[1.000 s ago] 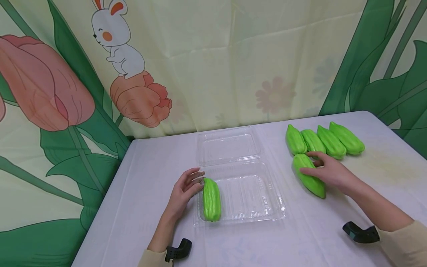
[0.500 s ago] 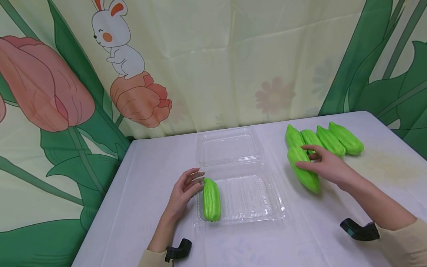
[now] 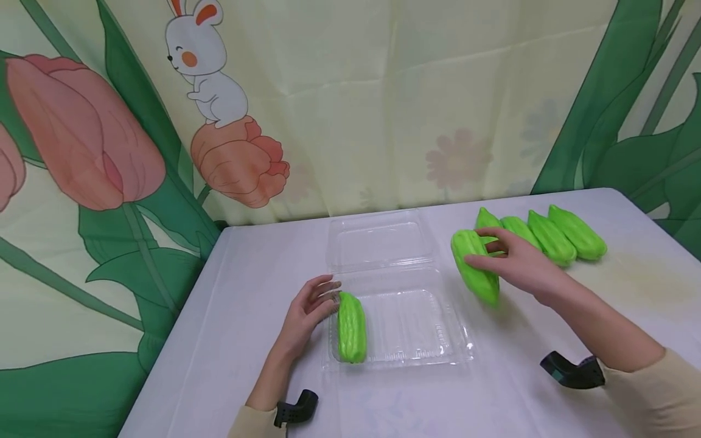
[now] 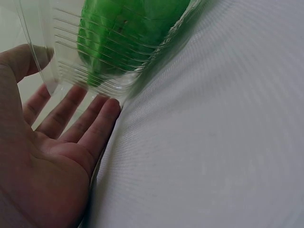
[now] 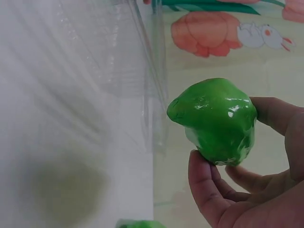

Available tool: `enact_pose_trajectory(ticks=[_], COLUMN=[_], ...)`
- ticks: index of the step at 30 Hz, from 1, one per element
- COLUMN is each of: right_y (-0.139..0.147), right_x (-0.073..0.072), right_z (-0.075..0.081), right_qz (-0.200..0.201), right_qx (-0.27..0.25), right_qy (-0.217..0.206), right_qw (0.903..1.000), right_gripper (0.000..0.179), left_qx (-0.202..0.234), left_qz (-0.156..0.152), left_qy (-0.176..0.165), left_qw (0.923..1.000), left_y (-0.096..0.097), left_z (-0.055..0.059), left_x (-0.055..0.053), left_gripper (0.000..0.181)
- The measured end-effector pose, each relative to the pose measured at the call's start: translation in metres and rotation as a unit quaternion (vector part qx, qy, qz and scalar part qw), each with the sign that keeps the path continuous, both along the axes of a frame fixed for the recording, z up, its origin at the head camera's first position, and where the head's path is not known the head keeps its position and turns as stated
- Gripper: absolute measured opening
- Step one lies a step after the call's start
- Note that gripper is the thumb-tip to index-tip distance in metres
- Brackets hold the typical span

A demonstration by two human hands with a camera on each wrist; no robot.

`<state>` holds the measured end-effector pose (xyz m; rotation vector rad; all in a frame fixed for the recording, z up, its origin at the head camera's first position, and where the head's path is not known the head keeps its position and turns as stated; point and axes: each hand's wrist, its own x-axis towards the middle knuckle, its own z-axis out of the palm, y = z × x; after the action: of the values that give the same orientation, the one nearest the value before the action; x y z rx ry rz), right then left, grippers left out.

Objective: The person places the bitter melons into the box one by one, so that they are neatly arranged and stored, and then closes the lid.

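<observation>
Green vegetable, pinched in right hand, aloft

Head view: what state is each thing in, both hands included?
Clear container: open.
Lid: folded back, lying flat.
Green fruit in the container: lying along its left side.
Held green fruit: up in the air.
Four other green fruits: lying in a row, one partly hidden.
Right hand: gripping the held green fruit.
Left hand: at the container's left edge, fingers extended.
</observation>
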<state>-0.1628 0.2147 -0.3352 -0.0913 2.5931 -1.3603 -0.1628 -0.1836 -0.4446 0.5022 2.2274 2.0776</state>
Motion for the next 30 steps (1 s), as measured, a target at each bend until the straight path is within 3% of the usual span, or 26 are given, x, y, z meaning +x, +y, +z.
enact_pose_trajectory(ticks=[14,30], right_y=[-0.052,-0.105], right_x=[0.003,0.005], right_z=[0.006,-0.014], right_qz=[0.066,0.096], right_qx=[-0.069,-0.109], right_qy=[-0.001,-0.054], right_qw=[0.9955,0.9879], right_gripper=[0.077,0.068], left_qx=[-0.019,-0.009], left_qz=[-0.006,-0.003], left_qy=[0.010,-0.004], left_qw=[0.9997,0.9999], left_y=[0.003,0.000], left_z=[0.000,0.002], left_x=[-0.004,-0.002], left_gripper=[0.051,0.052])
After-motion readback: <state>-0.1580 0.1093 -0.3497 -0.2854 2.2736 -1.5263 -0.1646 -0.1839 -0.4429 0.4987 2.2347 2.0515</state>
